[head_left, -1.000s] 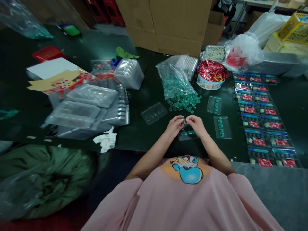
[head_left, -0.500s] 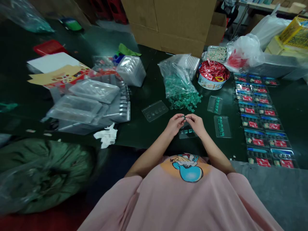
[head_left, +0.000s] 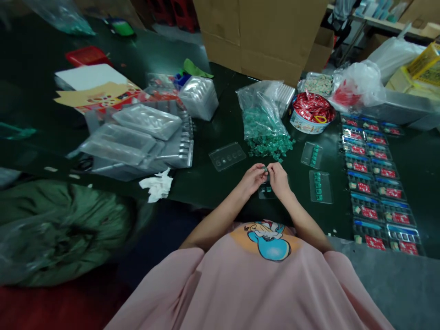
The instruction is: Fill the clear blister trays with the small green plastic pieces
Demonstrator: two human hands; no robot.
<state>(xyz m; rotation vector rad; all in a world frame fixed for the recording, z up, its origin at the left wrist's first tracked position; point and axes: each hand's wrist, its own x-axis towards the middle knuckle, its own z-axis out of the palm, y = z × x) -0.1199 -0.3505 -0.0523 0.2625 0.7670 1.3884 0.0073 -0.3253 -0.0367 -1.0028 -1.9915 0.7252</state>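
My left hand (head_left: 253, 178) and my right hand (head_left: 279, 179) meet fingertip to fingertip over the table. Between them they pinch a small green plastic piece (head_left: 265, 169), mostly covered by the fingers. Just below lies a clear plastic tray (head_left: 266, 195) with green pieces in it, partly hidden by my hands. Beyond my fingers, a heap of green pieces (head_left: 270, 147) spills from a clear bag (head_left: 259, 110). Two clear trays, one upper (head_left: 305, 154) and one lower (head_left: 326, 188), each hold a row of green pieces at the right. On the left rests a tray without pieces (head_left: 227, 157).
Filled packs (head_left: 364, 187) with red packets stand in columns at the right. A round tin (head_left: 305, 124) holds red packets. Stacked clear plastic trays (head_left: 137, 142) and a crumpled white tissue (head_left: 157, 185) lie left. A large cardboard box (head_left: 254, 36) stands behind.
The whole view has shifted, so the table things appear further right. My hands stay together at the small green piece, with the right fingers turned slightly more upright.
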